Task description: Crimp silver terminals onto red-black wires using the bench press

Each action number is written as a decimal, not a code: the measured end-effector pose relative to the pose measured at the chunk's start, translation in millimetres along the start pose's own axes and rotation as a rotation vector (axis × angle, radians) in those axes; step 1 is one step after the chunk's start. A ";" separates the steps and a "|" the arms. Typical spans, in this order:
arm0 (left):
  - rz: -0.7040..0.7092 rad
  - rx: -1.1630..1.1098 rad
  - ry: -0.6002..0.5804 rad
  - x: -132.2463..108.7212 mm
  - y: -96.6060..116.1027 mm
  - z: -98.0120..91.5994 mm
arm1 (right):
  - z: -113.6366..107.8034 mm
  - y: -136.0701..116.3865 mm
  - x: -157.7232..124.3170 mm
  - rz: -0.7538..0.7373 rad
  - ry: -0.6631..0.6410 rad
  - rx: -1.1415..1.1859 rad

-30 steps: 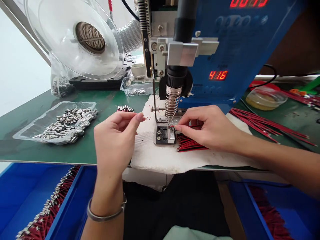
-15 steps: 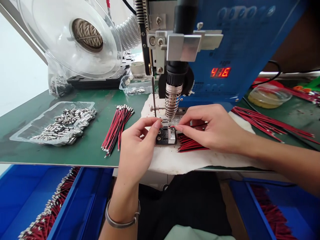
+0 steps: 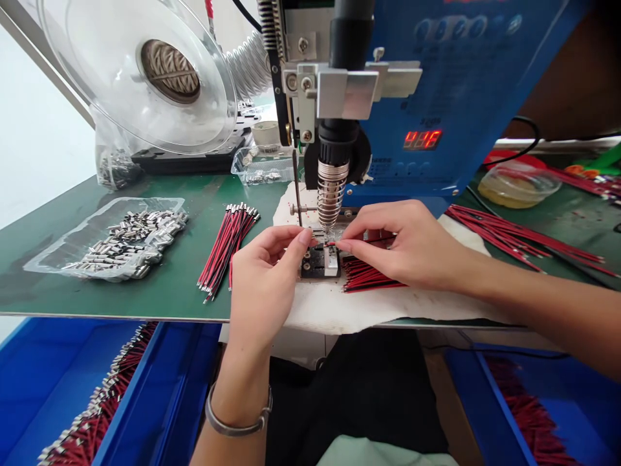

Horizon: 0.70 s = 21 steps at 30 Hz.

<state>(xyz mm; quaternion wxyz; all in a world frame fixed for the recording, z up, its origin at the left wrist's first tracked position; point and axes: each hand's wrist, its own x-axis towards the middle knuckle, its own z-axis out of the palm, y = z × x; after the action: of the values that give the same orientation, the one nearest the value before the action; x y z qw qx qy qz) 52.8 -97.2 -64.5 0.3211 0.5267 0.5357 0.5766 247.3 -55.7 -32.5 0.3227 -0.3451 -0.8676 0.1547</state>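
Under the tip of the soldering machine (image 3: 330, 188), both hands meet at a small black-and-metal fixture (image 3: 314, 264). My left hand (image 3: 269, 272) is closed in a pinch at the fixture's left side; whatever lies between thumb and forefinger is too small and covered to name. From the right, my right hand (image 3: 402, 243) pinches a red and black wire (image 3: 332, 244), its end right below the soldering tip. Beneath that hand, a bundle of red and black wires (image 3: 366, 273) lies on a white cloth (image 3: 330, 307).
Left of the hands lie wires with metal connectors (image 3: 228, 249) and a clear tray (image 3: 43, 262) of loose metal connectors. A solder spool (image 3: 116, 71) stands behind. More wires (image 3: 514, 236) and a round clear tub (image 3: 519, 184) are at right. Blue bins (image 3: 130, 395) sit below the table edge.
Both hands keep their pinch at the fixture, almost still. The view has shifted slightly, so the machine appears a little further left.
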 end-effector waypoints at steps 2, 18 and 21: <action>-0.015 -0.014 0.008 0.3 0.9 0.5 | -0.4 -0.1 -0.1 0.007 0.002 -0.010; -0.009 0.000 -0.083 2.4 -8.8 -1.1 | 1.2 1.9 0.3 -0.029 0.022 -0.043; -0.017 -0.026 -0.098 2.5 -6.3 0.4 | 1.3 1.5 -0.4 -0.023 0.029 -0.040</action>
<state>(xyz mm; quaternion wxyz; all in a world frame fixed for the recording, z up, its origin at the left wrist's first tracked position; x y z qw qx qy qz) 51.4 -93.4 -69.9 0.3588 0.5455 0.5162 0.5543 247.3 -55.0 -34.4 0.3301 -0.3439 -0.8696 0.1286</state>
